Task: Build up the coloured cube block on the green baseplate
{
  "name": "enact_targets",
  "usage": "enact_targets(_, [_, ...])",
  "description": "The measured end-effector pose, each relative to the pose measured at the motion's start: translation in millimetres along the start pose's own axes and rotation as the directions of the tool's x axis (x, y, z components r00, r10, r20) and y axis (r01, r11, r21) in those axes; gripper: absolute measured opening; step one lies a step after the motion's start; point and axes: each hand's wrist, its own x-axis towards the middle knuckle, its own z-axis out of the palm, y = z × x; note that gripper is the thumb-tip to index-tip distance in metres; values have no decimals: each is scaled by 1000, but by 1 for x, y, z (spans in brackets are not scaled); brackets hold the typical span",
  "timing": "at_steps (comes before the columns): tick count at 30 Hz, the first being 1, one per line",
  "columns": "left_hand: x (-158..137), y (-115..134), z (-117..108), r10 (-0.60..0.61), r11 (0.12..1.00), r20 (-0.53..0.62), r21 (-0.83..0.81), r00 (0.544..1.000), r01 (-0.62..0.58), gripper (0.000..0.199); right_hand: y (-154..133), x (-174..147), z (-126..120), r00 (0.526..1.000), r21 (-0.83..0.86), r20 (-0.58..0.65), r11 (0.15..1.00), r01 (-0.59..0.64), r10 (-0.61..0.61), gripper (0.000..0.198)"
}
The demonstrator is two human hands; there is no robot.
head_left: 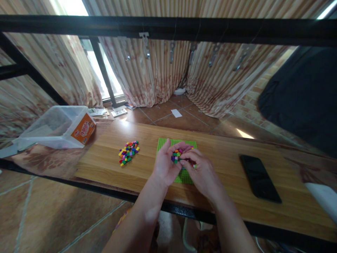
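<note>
My left hand (165, 162) is turned palm up over a green studded baseplate (187, 178) and cups a small heap of coloured toy bricks (175, 155). Over that palm, my right hand (200, 165) has its thumb and fingertips pinched together at a toy brick, mostly hidden by the fingers. More bricks show beyond and below the right fingers, but whether they lie in the palm or on the baseplate I cannot tell. To the left on the wooden board, a loose pile of toy bricks (129, 153) in several colours lies apart from both hands.
A black phone (260, 178) rests on the wooden board (223, 151) at right. At far left stands a clear plastic box (60, 128) with an orange label. A dark metal bar (168, 30) crosses the upper view with clips hanging below it. Striped curtains hang behind.
</note>
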Motion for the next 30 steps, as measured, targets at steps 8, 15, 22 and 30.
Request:
enact_targets(8, [2, 3, -4, 20, 1000, -63, 9, 998, -20, 47, 7, -2, -11, 993, 89, -62, 991, -95, 101, 12])
enact_targets(15, [7, 13, -12, 131, 991, -222, 41, 966, -125, 33, 27, -4, -25, 964, 21, -145, 975, -221, 222, 19])
enact_targets(22, [4, 13, -9, 140, 990, -225, 29, 964, -137, 33, 29, -3, -12, 983, -223, -135, 963, -151, 122, 22])
enact_targets(30, [3, 14, -10, 149, 989, -226, 20, 963, -148, 31, 36, -3, -4, 987, -268, -151, 958, -98, 59, 25])
